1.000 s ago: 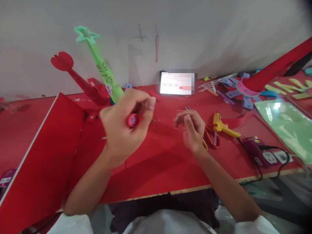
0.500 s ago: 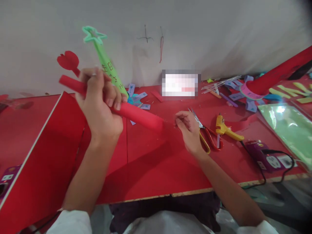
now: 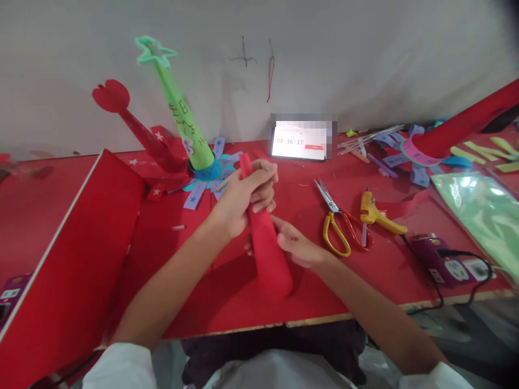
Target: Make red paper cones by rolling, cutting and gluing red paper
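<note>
A red rolled paper cone [image 3: 270, 254] slants in front of me, its narrow end pointing away and its wide end towards me. My left hand [image 3: 247, 189] is wrapped round it near the narrow end. Around its middle, from the right side, curls my right hand [image 3: 298, 243]; fingertips show on the cone's left side, and its other fingers are hidden behind the paper. Just right of my right hand lie scissors [image 3: 334, 208] with one yellow and one red handle, blades partly apart. Beyond my left hand stands a green paper cone [image 3: 188, 132] with a star top and blue base.
A red heart-topped paper piece [image 3: 140, 129] stands at the back left, near an upright red board [image 3: 81, 232]. To the right are a yellow glue gun [image 3: 377, 213], a purple power socket [image 3: 441, 262] with cables and a clear packet of green sheets [image 3: 478, 216]. A phone [image 3: 300, 143] leans against the wall.
My left hand has brought the red paper cone right and down, turning its wide end towards me. My right hand has moved slightly left and closed around the cone.
</note>
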